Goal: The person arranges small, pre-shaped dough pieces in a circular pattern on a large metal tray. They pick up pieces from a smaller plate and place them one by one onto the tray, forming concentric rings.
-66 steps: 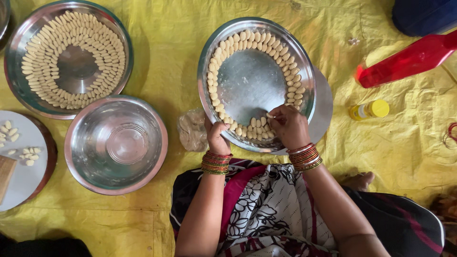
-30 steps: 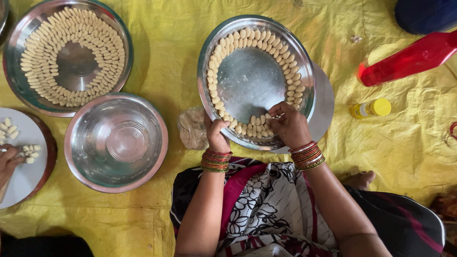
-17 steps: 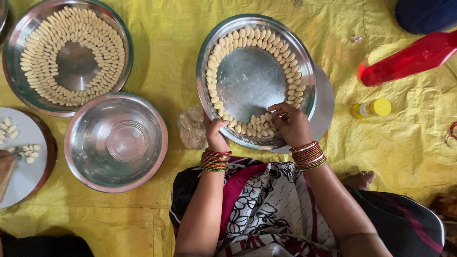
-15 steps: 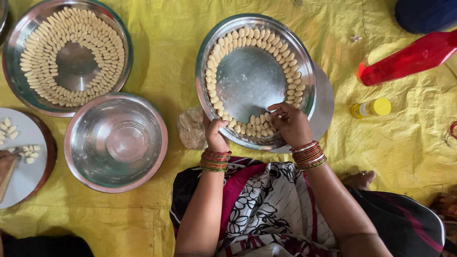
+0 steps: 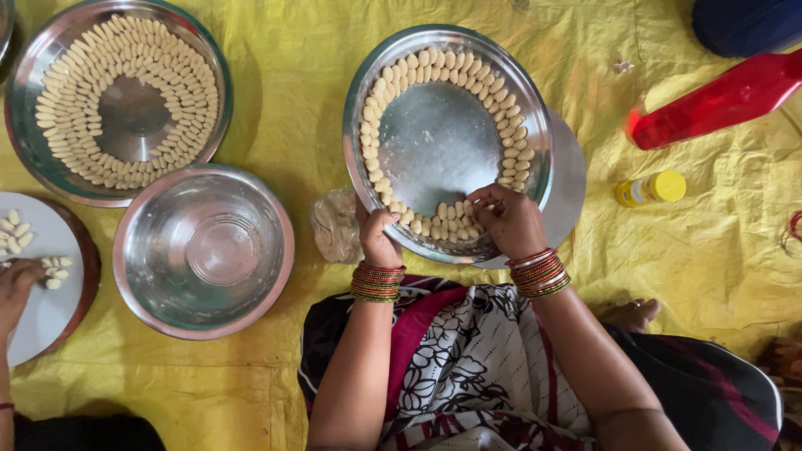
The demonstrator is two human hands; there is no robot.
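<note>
- Head view: a round steel plate (image 5: 443, 142) lies on a yellow sheet (image 5: 301, 83) spread on the floor, straight in front of the person.
- Small pale dough pieces (image 5: 434, 63) lie in a ring along the inside of the plate's rim; its middle is bare metal.
- The left hand (image 5: 378, 238) grips the near rim of the plate, fingers curled over the edge, thumb on the outside.
- The right hand (image 5: 510, 221) rests on the near rim to the right, its fingertips pressed together on a dough piece among the near rows.
- Both wrists wear stacks of red and gold bangles (image 5: 541, 271).
- A crumpled clear bag (image 5: 336, 225) lies just beside the plate, to its left.
- An empty steel bowl (image 5: 204, 250) stands further left, and beyond it a second steel plate (image 5: 117, 96) holds several full rings of dough pieces.
- At the left edge another person's hand (image 5: 15, 284) rests on a white board (image 5: 42, 309) near a few loose pieces.
- To the right lie a red plastic bottle (image 5: 718, 104) and a small yellow-capped bottle (image 5: 650, 189), well apart from the plate.
</note>
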